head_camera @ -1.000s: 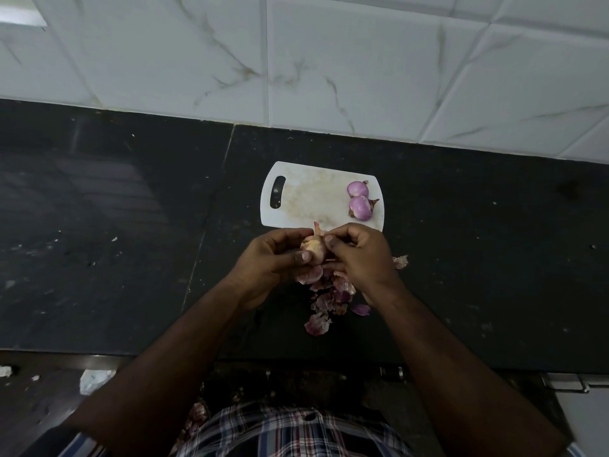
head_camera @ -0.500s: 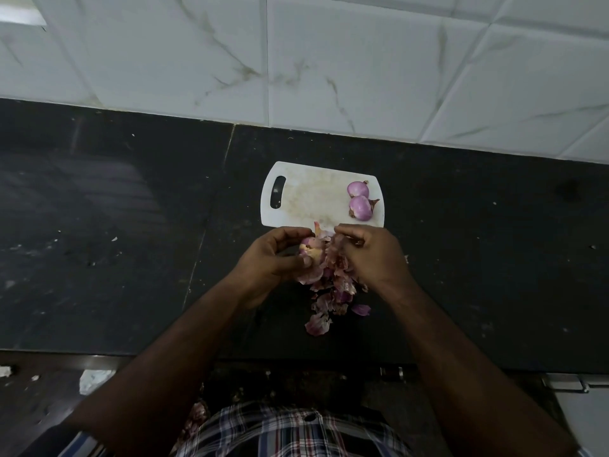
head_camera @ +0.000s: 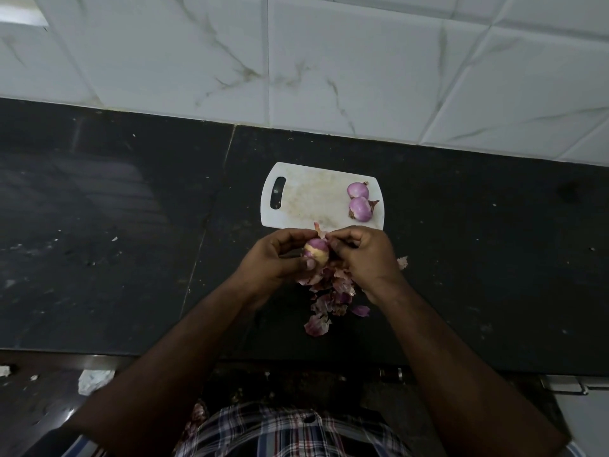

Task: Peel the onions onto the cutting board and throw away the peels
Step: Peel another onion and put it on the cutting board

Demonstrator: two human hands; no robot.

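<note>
Head view, single frame. Left hand (head_camera: 276,255) grips a small onion (head_camera: 316,253) with fingers curled round it and the thumb pressed on its near side; the onion is held above the desk (head_camera: 131,225), just in front of the near edge of the cutting board (head_camera: 309,199). Its top is purple, its lower part pale yellowish (skin partly off, as far as can be seen). Right hand (head_camera: 362,255) touches the onion from the right, fingertips pinching a strip of skin (head_camera: 319,229) that sticks up at the onion's top. Two peeled onions (head_camera: 360,201) lie on the right end of the white board, touching or nearly touching each other; the board's handle slot faces left. A heap of peels (head_camera: 333,298) lies on the dark desk directly under and in front of both hands, with one scrap (head_camera: 402,261) just right of the right wrist. White marbled wall tiles (head_camera: 329,61) stand behind the desk.
</note>
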